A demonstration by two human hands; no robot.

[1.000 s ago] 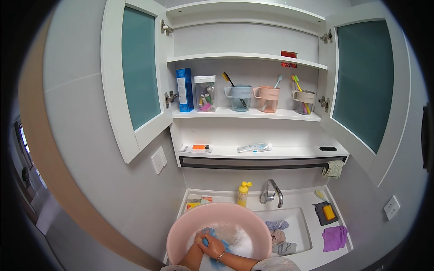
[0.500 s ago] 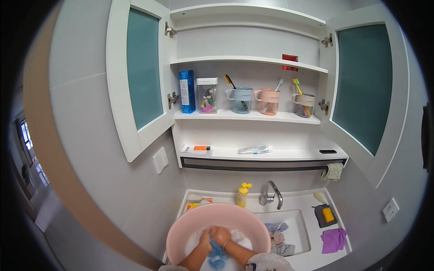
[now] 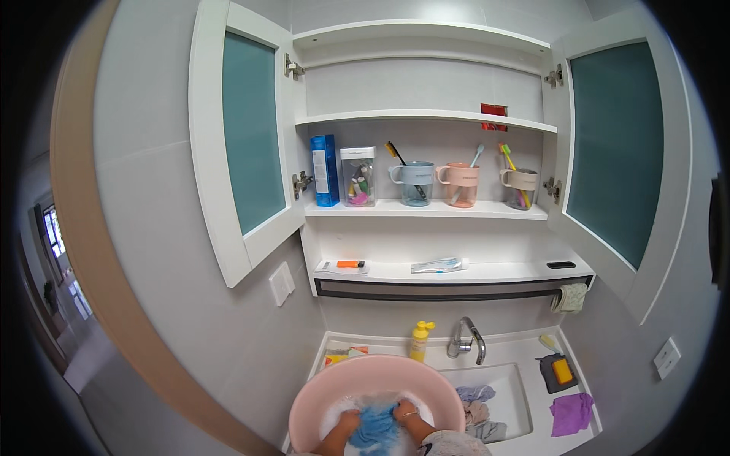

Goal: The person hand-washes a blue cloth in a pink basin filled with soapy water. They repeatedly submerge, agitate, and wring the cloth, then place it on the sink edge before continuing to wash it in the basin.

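Both hands closer together than before: left hand [image 3: 348,422], right hand [image 3: 405,414] fingers gripping blue cloth [image 3: 375,428] in pink basin [image 3: 327,391].

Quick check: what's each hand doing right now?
Left hand: closed on the blue cloth in the pink basin.
Right hand: closed on the same cloth.
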